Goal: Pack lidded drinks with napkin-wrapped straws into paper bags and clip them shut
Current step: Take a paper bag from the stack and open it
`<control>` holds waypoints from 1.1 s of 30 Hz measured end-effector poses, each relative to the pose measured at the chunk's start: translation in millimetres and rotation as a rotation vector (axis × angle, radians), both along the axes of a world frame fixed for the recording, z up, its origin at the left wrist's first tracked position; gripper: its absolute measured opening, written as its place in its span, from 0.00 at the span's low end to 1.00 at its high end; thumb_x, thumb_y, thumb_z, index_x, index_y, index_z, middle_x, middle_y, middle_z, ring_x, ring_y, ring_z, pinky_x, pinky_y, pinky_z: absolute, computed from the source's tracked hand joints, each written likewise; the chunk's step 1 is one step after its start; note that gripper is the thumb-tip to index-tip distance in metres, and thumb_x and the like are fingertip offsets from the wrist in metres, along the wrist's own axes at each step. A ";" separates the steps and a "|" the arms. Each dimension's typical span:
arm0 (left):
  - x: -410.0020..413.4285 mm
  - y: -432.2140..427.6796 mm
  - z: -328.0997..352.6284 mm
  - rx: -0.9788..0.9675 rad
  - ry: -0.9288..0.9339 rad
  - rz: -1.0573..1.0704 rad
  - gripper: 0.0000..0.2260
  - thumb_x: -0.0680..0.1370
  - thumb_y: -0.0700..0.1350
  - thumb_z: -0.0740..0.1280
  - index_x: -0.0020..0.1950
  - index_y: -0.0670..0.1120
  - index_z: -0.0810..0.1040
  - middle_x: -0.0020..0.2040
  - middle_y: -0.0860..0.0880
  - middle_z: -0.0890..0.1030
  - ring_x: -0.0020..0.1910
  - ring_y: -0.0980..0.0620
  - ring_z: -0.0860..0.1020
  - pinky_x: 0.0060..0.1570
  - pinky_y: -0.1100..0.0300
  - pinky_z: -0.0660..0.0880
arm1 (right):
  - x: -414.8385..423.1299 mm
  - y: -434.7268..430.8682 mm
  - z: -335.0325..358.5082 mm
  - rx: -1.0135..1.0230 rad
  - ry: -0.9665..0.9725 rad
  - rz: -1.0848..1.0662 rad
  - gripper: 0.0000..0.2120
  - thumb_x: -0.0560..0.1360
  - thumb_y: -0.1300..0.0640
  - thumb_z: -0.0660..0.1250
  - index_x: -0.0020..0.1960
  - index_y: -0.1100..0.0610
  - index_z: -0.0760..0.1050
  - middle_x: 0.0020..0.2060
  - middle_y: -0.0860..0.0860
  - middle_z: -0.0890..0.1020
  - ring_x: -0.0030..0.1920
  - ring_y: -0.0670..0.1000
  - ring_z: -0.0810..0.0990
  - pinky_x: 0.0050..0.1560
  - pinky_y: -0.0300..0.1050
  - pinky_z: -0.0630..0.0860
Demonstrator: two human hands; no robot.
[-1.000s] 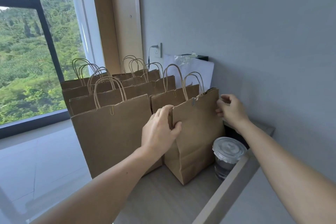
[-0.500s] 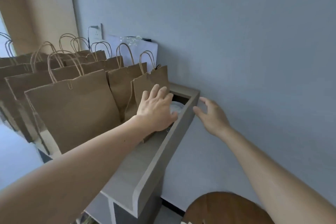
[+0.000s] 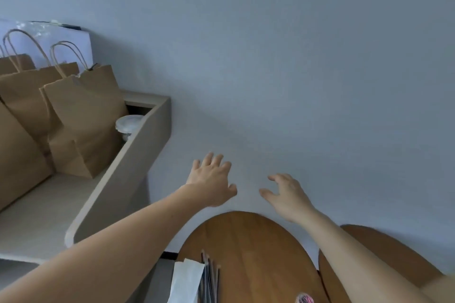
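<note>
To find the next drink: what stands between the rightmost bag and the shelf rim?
A lidded cup, seen in the head view, between the bag and the rim.

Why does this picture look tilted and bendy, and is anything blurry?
Head view: the wide lens bows the rim of the beige ledge and the camera is tilted; light is soft and even, without glare; the left hand and right hand look smeared; the pink object at the bottom edge is too blurred to identify.

Grey rimmed shelf [image 3: 128, 162], brown bags [image 3: 83, 115] standing on it, lidded cup [image 3: 129, 124] in the shelf's far corner, round wooden table [image 3: 258, 248] right of and below the shelf, napkins [image 3: 187, 278] and straws [image 3: 210, 278] on it.
</note>
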State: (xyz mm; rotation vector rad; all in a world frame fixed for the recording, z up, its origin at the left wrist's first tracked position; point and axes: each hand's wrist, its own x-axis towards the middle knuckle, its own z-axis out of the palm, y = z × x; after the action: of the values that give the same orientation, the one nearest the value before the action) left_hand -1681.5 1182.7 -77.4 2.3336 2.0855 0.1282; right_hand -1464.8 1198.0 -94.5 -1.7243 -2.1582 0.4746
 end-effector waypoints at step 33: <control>558.1 93.3 -132.3 -0.327 -0.051 -0.649 0.31 0.79 0.61 0.60 0.78 0.52 0.57 0.80 0.50 0.56 0.79 0.47 0.50 0.76 0.46 0.53 | 572.1 -71.8 -146.7 -0.268 -0.162 -1.048 0.20 0.77 0.47 0.62 0.63 0.57 0.69 0.57 0.55 0.74 0.57 0.56 0.72 0.46 0.48 0.70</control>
State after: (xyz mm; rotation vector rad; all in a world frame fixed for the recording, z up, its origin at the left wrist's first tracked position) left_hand -1123.4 1276.1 -209.6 2.5970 1.1244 -0.1465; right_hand -892.7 1126.2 -241.2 -2.7642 -1.0032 0.3228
